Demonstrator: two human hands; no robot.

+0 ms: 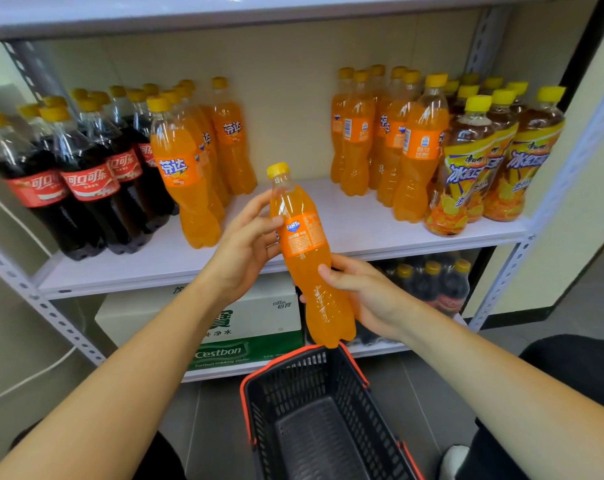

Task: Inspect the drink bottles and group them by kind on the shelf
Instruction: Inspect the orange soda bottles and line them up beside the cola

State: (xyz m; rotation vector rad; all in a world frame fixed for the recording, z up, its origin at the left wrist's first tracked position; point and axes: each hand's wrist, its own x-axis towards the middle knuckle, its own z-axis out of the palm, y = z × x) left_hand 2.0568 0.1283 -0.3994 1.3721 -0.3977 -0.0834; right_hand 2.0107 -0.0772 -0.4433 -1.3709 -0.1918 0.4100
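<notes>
An orange Fanta bottle with a yellow cap is held tilted in front of the white shelf. My left hand grips it at the label, thumb on the front. My right hand grips its lower half from the right. On the shelf stand several cola bottles at the left, a group of Fanta bottles beside them, another Fanta group right of a gap, and several iced tea bottles at the far right.
A black basket with orange rim sits on the floor below the bottle, and nothing shows inside it. On the lower shelf are a white and green water carton and several cola bottles. Metal uprights frame both sides.
</notes>
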